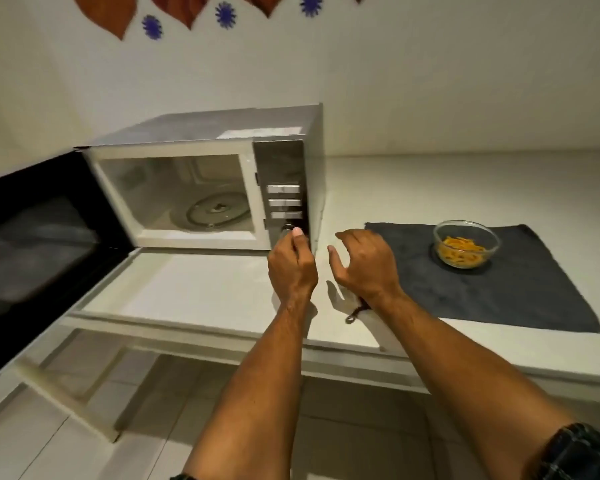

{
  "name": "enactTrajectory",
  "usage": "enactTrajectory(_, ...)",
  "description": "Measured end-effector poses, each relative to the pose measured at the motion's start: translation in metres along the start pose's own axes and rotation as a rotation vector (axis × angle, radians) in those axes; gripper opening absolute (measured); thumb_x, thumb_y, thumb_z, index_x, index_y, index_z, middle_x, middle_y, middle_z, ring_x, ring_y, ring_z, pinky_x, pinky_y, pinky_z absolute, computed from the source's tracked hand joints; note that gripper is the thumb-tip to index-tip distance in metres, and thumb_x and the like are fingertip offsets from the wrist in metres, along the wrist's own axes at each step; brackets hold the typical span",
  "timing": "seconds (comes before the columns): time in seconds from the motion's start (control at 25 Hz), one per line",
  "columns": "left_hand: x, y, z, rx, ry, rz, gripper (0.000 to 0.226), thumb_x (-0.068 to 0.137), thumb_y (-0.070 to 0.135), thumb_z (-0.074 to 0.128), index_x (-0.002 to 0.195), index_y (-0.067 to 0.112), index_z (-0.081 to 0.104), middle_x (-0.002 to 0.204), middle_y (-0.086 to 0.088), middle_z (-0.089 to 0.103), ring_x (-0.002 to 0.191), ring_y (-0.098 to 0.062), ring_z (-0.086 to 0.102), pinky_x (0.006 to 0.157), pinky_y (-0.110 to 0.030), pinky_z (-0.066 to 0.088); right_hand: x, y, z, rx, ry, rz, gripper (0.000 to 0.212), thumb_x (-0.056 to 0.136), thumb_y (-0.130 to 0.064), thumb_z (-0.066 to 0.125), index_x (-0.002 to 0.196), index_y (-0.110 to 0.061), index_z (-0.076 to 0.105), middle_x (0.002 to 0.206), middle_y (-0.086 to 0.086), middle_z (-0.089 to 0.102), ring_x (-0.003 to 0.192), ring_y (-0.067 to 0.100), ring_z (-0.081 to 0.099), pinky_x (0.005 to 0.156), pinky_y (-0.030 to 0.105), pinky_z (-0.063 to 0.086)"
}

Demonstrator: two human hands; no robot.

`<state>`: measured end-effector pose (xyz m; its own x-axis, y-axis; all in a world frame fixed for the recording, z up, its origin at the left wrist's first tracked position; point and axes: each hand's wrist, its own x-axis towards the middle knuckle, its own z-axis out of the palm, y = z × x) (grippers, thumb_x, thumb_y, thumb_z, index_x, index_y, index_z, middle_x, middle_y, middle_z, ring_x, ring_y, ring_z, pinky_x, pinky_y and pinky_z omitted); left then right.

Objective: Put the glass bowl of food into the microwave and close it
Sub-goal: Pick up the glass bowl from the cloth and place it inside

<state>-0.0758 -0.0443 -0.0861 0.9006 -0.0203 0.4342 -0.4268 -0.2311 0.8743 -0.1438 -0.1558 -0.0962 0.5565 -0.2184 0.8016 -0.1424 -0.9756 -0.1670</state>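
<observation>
Your left hand is loosely curled, its thumb tip touching the round knob at the bottom of the microwave's control panel; it holds nothing. Your right hand hovers just beside it over the bench, fingers spread and bent, thumb pointing left, empty as well. A small dark cord or strap lies on the bench under your right wrist.

The microwave stands toward the left end of the bench, against the wall. Its door is swung fully open to the left, past the bench's left edge. Inside, the glass turntable is bare.

Right of your hands, a dark grey cloth lies flat, reaching to the front edge of the bench. The glass bowl sits upright on the far part of that cloth, well apart from the microwave, with orange food in its bottom.
</observation>
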Motion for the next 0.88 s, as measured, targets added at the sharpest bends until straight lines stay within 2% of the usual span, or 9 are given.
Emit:
enactTrajectory(0.2,-0.033,0.033,0.070,-0.085,-0.146,0.015,0.049,0.101,0.042,0.033,0.090,0.011,0.068,0.086,-0.001,0.070,0.075,-0.013,0.059,0.063,-0.021,0.044,-0.014,0.075,-0.044,-0.098,0.123,0.278,0.033,0.089,-0.033,0.062,0.103,-0.006,0.073,0.098,0.011,0.076,0.089,0.026,0.069,0.078,0.035,0.054)
enactTrajectory(0.36,-0.059,0.054,0.121,-0.115,-0.313,0.002,0.050,0.102,0.046,0.030,0.091,0.013,0.065,0.088,-0.005,0.070,0.078,-0.017,0.062,0.065,-0.025,0.046,-0.025,0.125,-0.073,-0.098,0.240,0.551,0.037,0.095,-0.032,0.054,0.111,-0.003,0.069,0.110,0.014,0.073,0.102,0.029,0.065,0.089,0.036,0.049)
enactTrajectory(0.44,-0.068,0.060,0.143,-0.129,-0.388,-0.012,0.054,0.101,0.049,0.029,0.092,0.011,0.066,0.092,-0.009,0.070,0.084,-0.022,0.064,0.072,-0.031,0.050,-0.029,0.144,-0.081,-0.058,0.239,0.699,0.043,0.098,-0.034,0.049,0.123,-0.002,0.064,0.123,0.016,0.068,0.115,0.031,0.060,0.097,0.040,0.047)
enactTrajectory(0.52,-0.076,0.067,0.165,-0.139,-0.480,-0.047,0.057,0.101,0.051,0.028,0.106,0.009,0.067,0.109,-0.012,0.070,0.100,-0.026,0.063,0.085,-0.034,0.048,-0.030,0.159,-0.085,0.034,0.191,0.881,0.052,0.101,-0.040,0.042,0.135,-0.004,0.055,0.138,0.017,0.059,0.129,0.032,0.050,0.107,0.042,0.041)
enactTrajectory(0.6,-0.081,0.073,0.181,-0.165,-0.567,-0.112,0.060,0.101,0.053,0.026,0.123,0.012,0.064,0.126,-0.012,0.065,0.116,-0.026,0.059,0.094,-0.030,0.041,-0.028,0.169,-0.083,0.179,0.171,1.038,0.056,0.102,-0.045,0.038,0.141,-0.006,0.050,0.146,0.016,0.052,0.135,0.032,0.046,0.112,0.043,0.038)
enactTrajectory(0.68,-0.084,0.077,0.194,-0.193,-0.630,-0.189,0.064,0.099,0.058,0.024,0.133,0.016,0.058,0.136,-0.010,0.060,0.125,-0.025,0.054,0.097,-0.028,0.035,-0.023,0.177,-0.078,0.306,0.187,1.156,0.057,0.102,-0.046,0.035,0.141,-0.008,0.051,0.146,0.015,0.053,0.135,0.033,0.047,0.112,0.044,0.038)
enactTrajectory(0.76,-0.085,0.077,0.205,-0.220,-0.663,-0.253,0.066,0.098,0.061,0.022,0.137,0.019,0.055,0.140,-0.009,0.057,0.125,-0.022,0.053,0.095,-0.026,0.032,-0.018,0.183,-0.070,0.398,0.174,1.256,0.057,0.102,-0.047,0.032,0.141,-0.009,0.052,0.145,0.015,0.054,0.132,0.034,0.050,0.110,0.041,0.039)
enactTrajectory(0.88,-0.086,0.076,0.215,-0.252,-0.673,-0.364,0.068,0.096,0.064,0.019,0.137,0.022,0.054,0.139,-0.009,0.057,0.121,-0.021,0.055,0.098,-0.029,0.037,-0.016,0.190,-0.058,0.493,0.170,1.324,0.053,0.103,-0.045,0.032,0.131,-0.010,0.059,0.134,0.015,0.062,0.115,0.030,0.059,0.094,0.034,0.042)
